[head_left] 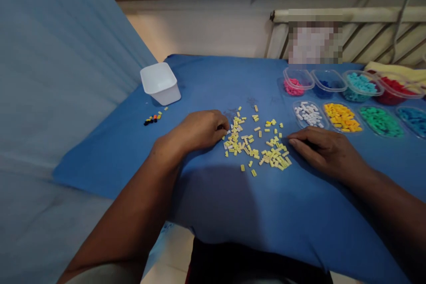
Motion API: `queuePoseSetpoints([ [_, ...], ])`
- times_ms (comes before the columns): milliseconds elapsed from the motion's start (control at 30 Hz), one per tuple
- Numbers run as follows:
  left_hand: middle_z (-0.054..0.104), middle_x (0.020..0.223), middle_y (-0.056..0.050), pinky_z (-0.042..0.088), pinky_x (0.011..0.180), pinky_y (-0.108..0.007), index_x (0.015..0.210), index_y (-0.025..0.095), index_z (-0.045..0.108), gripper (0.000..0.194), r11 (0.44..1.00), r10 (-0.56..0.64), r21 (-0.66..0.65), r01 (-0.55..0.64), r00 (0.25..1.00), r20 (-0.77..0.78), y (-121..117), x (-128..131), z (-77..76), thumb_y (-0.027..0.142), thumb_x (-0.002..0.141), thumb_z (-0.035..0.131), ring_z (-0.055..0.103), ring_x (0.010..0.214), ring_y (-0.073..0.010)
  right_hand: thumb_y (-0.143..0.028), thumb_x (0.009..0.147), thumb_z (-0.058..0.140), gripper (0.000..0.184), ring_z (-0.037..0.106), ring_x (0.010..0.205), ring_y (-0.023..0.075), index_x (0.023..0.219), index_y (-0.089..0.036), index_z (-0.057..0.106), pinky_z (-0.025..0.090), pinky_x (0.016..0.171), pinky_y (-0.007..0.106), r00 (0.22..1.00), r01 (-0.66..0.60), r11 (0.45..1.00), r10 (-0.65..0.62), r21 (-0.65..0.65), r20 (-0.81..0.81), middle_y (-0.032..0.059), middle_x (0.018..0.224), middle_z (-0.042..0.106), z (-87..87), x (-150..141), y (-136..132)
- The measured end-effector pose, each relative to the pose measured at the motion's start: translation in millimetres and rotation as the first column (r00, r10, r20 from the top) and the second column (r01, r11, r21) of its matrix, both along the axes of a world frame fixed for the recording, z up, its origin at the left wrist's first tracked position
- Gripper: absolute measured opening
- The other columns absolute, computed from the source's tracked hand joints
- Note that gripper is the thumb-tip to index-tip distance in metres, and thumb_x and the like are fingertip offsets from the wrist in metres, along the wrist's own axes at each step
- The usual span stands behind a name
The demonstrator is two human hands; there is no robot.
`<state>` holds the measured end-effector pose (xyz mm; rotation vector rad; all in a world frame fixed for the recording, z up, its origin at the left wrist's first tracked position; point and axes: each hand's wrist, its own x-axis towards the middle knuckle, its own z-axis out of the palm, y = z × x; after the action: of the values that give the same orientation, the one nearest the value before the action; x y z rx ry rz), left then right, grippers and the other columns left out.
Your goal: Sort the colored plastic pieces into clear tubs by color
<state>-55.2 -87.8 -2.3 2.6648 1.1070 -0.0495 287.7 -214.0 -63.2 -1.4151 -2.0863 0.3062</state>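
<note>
A scatter of small pale yellow bricks (256, 144) lies on the blue cloth (233, 204) in front of me. My left hand (199, 129) rests at the left edge of the scatter, fingers curled and pinched at a few bricks. My right hand (321, 147) lies flat at the right edge of the pile, fingers together and stretched toward the bricks, holding nothing that I can see.
An empty white tub (160, 82) stands at the back left, with a few black, orange and yellow bricks (153, 118) near it. Several clear trays (342, 117) of sorted coloured bricks sit at the right. A blue drape (49, 75) hangs on the left.
</note>
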Motion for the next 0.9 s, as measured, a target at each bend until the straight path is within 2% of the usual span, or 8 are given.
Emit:
queuePoseSetpoints([
  [167,0.076,0.129,-0.004,0.048,0.083,-0.032,0.127,0.028,0.08,0.031,0.997,-0.073,0.006,0.073,0.997,0.04,-6.3,-0.3,2.6,0.028,0.103,0.061,0.072,0.106,-0.0213,-0.039,0.11,0.06,0.026,0.082,0.088,0.0278,0.111,-0.029,0.084,0.065,0.078,0.043,1.0,-0.002,1.0,0.002,-0.005,0.006,0.0066,0.104,0.086,-1.3,0.4,0.0],
  [400,0.075,0.121,-0.007,0.044,0.075,-0.034,0.115,0.023,0.079,0.026,0.998,-0.059,0.031,0.058,0.998,0.008,-9.0,7.3,0.5,0.031,0.103,0.057,0.07,0.1,-0.0227,-0.039,0.11,0.06,0.025,0.081,0.09,0.0284,0.111,-0.03,0.083,0.065,0.081,0.045,1.0,-0.016,1.0,0.015,-0.024,-0.012,0.0059,0.104,0.086,-2.9,1.8,-0.8],
  [467,0.075,0.12,-0.007,0.044,0.075,-0.034,0.112,0.022,0.079,0.025,0.999,-0.032,0.043,0.031,0.999,0.033,-7.1,7.6,1.0,0.029,0.101,0.058,0.07,0.096,-0.0221,-0.04,0.11,0.059,0.026,0.081,0.091,0.0286,0.11,-0.031,0.084,0.065,0.082,0.045,1.0,-0.011,0.999,0.01,-0.035,-0.014,0.0056,0.105,0.086,-2.6,1.7,-1.0],
  [633,0.078,0.12,-0.006,0.047,0.079,-0.033,0.116,0.021,0.078,0.026,0.989,0.099,0.088,-0.12,0.971,0.218,2.2,11.4,-3.7,0.032,0.097,0.063,0.068,0.091,-0.0199,-0.041,0.11,0.058,0.027,0.081,0.091,0.0288,0.109,-0.032,0.083,0.065,0.082,0.046,1.0,-0.003,0.998,0.002,-0.059,-0.017,0.0052,0.105,0.086,-0.5,0.1,-0.5],
  [767,0.08,0.115,-0.004,0.045,0.078,-0.034,0.115,0.024,0.078,0.024,0.993,0.059,0.092,-0.07,0.991,0.119,5.4,19.2,-12.7,0.031,0.099,0.062,0.069,0.091,-0.0212,-0.039,0.11,0.059,0.025,0.082,0.092,0.0273,0.109,-0.03,0.083,0.065,0.082,0.044,1.0,-0.017,0.999,0.016,-0.041,-0.022,0.005,0.105,0.086,-1.2,0.4,-0.3],
  [900,0.08,0.113,-0.004,0.043,0.075,-0.034,0.113,0.023,0.075,0.02,0.992,0.046,0.112,-0.052,0.997,0.056,5.2,22.9,-14.8,0.03,0.098,0.062,0.07,0.091,-0.0223,-0.037,0.109,0.06,0.024,0.082,0.091,0.0264,0.109,-0.029,0.082,0.064,0.081,0.042,0.999,-0.023,1.0,0.023,-0.02,-0.023,0.0049,0.105,0.086,-2.4,1.4,0.1],
])
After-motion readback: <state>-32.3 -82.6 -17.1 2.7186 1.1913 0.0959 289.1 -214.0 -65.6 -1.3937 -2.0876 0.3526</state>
